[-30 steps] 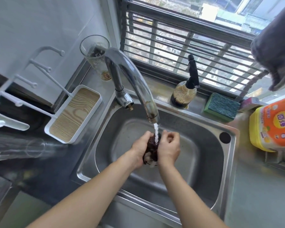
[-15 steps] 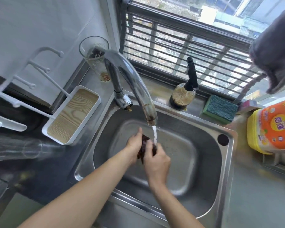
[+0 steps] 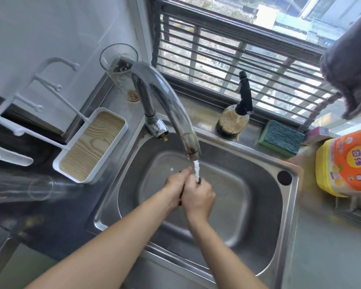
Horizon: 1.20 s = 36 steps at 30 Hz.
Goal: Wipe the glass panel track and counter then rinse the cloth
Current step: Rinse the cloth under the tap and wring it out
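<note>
A dark brown cloth (image 3: 181,193) is squeezed between my two palms over the steel sink (image 3: 290,215); only a thin dark strip of it shows. My left hand (image 3: 175,185) and my right hand (image 3: 198,197) press together around it. Water (image 3: 196,170) runs from the curved chrome tap (image 3: 171,105) onto the cloth and my right hand's knuckles. The steel counter (image 3: 325,253) lies to the right of the sink. The window's lower track (image 3: 200,88) runs behind the tap.
A tall glass (image 3: 121,69) stands at the back left. A white rack with a wood-grain tray (image 3: 92,144) sits left of the sink. A spray bottle (image 3: 236,115), a green sponge (image 3: 281,137) and a yellow detergent jug (image 3: 348,163) line the back right. A grey cloth (image 3: 352,59) hangs top right.
My hands have closed flatter over the cloth, so less of it shows. They shifted slightly left and back under the water stream, rubbing against each other.
</note>
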Tool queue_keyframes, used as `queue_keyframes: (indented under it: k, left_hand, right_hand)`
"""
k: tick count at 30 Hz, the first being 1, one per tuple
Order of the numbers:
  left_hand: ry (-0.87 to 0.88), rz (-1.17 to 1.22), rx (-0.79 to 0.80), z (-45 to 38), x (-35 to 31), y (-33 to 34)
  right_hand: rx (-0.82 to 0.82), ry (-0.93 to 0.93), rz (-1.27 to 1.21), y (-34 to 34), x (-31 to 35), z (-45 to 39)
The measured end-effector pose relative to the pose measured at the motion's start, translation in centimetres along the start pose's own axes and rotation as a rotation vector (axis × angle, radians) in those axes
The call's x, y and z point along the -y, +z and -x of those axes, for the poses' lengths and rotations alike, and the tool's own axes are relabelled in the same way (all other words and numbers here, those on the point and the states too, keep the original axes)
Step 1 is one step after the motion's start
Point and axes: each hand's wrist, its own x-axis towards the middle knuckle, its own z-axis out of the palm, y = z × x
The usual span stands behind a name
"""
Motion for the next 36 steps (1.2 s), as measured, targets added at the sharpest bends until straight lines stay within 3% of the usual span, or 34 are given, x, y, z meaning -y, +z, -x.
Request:
queue_keyframes:
  k: [2, 4, 8, 10, 15, 17, 20, 23, 28, 32, 36]
  left_hand:
    - [-0.010, -0.133, 0.062, 0.7, 1.0, 0.7]
    - [0.017, -0.157, 0.082, 1.1, 1.0, 1.1]
    - [0.000, 0.026, -0.020, 0.3, -1.3, 0.5]
    - [0.006, -0.002, -0.048, 0.1, -1.3, 0.2]
    - [0.041, -0.290, 0.127, 1.6, 0.2, 0.3]
    - [0.074, -0.282, 0.145, 1.4, 0.1, -0.4]
    - [-0.003, -0.155, 0.128, 0.6, 0.1, -1.9]
    - [0.025, -0.190, 0.134, -0.6, 0.6, -3.4]
    - [0.186, -0.213, -0.139, -1.5, 0.5, -3.2]
    - [0.075, -0.099, -0.035, -1.0, 0.4, -1.3]
    - [0.016, -0.118, 0.078, 0.5, 0.8, 0.0]
  right_hand:
    - [0.023, 0.246, -0.001, -0.4, 0.0, -3.7]
    - [0.059, 0.360, 0.007, -1.0, 0.3, -5.3]
    - [0.097, 0.053, 0.025, -0.4, 0.9, -0.1]
    - [0.120, -0.007, 0.054, -0.3, 0.8, 0.9]
    - [0.084, 0.344, -0.042, -0.6, -0.6, -5.3]
    - [0.107, 0.445, -0.107, -0.5, -1.2, -6.1]
    - [0.207, 0.535, -0.391, -0.9, -2.5, -6.3]
    - [0.304, 0.496, -0.468, -1.8, -3.1, -6.2]
    - [0.060, 0.455, -0.383, -1.1, -3.5, -4.6]
    - [0.092, 0.123, -0.215, 1.0, -2.4, 0.1]
    - [-0.043, 0.094, -0.123, 1.4, -2.3, -0.4]
